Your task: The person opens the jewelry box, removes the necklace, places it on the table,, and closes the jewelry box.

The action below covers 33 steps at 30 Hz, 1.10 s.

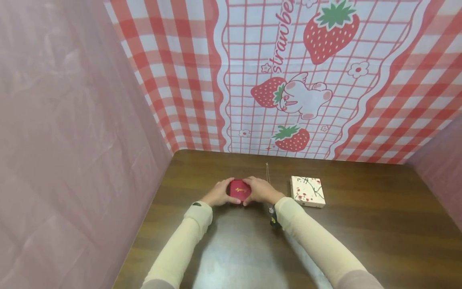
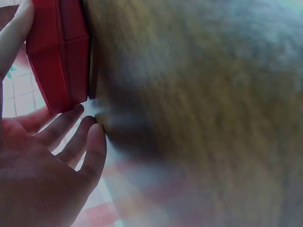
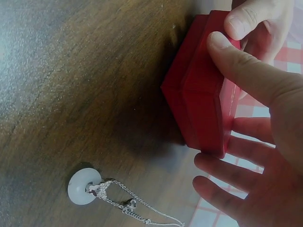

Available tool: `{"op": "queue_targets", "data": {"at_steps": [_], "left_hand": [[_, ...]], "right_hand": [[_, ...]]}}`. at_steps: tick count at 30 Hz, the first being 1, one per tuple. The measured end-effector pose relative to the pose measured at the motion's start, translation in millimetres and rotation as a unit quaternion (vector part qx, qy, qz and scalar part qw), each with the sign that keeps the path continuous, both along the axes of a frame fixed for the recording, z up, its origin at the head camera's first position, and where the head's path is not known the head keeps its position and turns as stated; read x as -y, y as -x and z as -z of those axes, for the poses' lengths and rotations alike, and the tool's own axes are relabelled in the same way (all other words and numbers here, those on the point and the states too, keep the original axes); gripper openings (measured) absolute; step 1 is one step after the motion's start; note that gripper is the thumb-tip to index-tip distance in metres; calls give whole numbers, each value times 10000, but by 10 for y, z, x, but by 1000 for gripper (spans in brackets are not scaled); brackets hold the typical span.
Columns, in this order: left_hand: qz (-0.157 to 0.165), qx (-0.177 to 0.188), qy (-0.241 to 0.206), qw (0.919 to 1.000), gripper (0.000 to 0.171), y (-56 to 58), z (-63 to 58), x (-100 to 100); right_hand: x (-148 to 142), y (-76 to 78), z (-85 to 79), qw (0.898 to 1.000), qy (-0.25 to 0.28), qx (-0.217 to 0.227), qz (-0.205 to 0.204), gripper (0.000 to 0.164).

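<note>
A small red jewelry box (image 1: pixel 240 190) with cut corners and gold lettering on its lid sits on the wooden table between both hands. My left hand (image 1: pixel 218 193) grips its left side, thumb at the near edge and fingers toward the far side. From the right, my right hand (image 1: pixel 262 190) holds it the same way, and the two thumbs lie close together on the near side. In the right wrist view, the seam between lid and base of the box (image 3: pixel 203 90) looks closed. A silver necklace (image 3: pixel 142 204) with a round white pendant (image 3: pixel 84 186) lies beside the right hand.
A cream box (image 1: pixel 307 192) with a red-flower and branch print stands right of the right forearm. Beside the right cuff is a small dark object (image 1: pixel 274 220), partly covered by the sleeve. A strawberry-print cloth (image 1: pixel 195 80) hangs behind the table (image 1: pixel 379 224); pink cloth (image 1: pixel 72 140) hangs at left.
</note>
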<state>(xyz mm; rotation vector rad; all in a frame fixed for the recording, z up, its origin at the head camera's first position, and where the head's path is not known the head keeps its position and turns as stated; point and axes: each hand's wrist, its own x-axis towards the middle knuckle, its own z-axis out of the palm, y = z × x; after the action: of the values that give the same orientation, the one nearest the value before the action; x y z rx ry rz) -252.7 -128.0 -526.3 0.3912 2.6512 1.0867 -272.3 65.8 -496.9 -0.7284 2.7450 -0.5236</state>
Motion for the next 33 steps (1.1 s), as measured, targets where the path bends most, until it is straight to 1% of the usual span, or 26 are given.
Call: {"op": "queue_targets", "data": {"at_steps": [3,9,15,19,24,28,33], "left_hand": [[-58,50,-13,10000,93,-16,-8,13],[-190,97,-83,9997,92,-62,-27,2],[-203,17,-119,9997,93,-62,-36,-19],[-208,45,-155,9997,93,-70,-35,9],[-305,64,-197,9993,92,-79,-23,64],[-217,48,-170,9996,93,-64,-7,53],[-185,89,-168,9996,95,-34,-4,-16]], "right_hand": [[20,-15,-19,10000,23,32,33,92],[13,-55,15,9999,122,106,62,92],[-2,-37,23,9999,15,-83,74,91],[31,-48,2,9999,-12,-101,61,91],[97,-61,-23,10000,64,5,3,91],[75,-62,-8,9999,52,28,97,92],[-6,-55,-3,9998,147,-15,130,91]]}}
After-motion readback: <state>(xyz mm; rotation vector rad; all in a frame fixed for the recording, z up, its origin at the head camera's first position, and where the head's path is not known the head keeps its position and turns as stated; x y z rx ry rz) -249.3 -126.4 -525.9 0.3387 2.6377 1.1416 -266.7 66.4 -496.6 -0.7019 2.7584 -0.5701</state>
